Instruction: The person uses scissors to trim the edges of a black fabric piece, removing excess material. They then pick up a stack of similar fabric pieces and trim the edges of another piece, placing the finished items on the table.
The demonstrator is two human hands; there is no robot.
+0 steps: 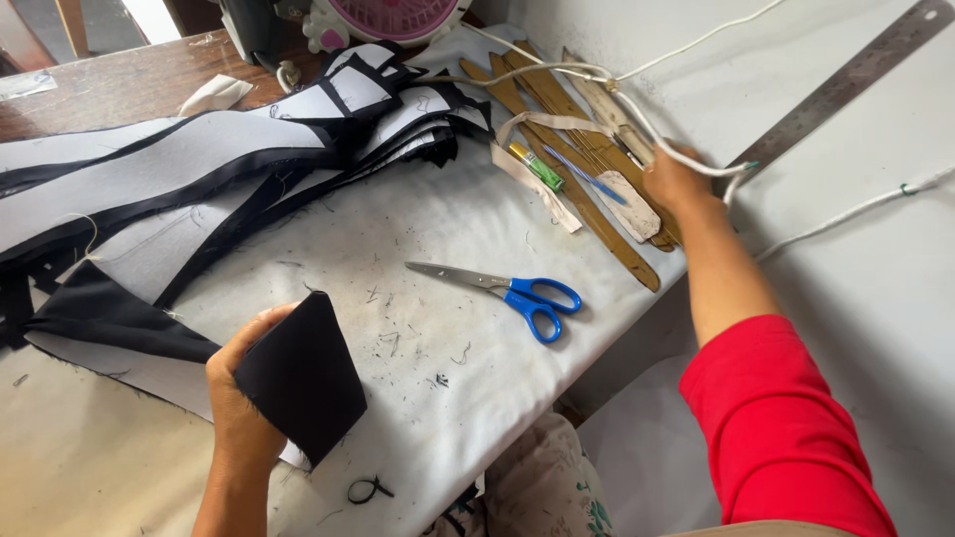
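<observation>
My left hand [237, 398] holds a small black fabric piece [301, 378] upright above the white table cover [428, 219] at the lower left. My right hand [674, 182], in a red sleeve, reaches to the right side and grips a white cord [637, 109] beside a bundle of wooden pattern rulers [582, 159]. Blue-handled scissors [517, 291] lie shut on the table between my two hands.
A stack of black and grey cut fabric pieces [199, 159] covers the left and back. A long steel ruler [846, 85] lies at the upper right. A green marker [537, 166] and blue pen [587, 179] rest by the wooden rulers. A pink fan [393, 15] stands behind.
</observation>
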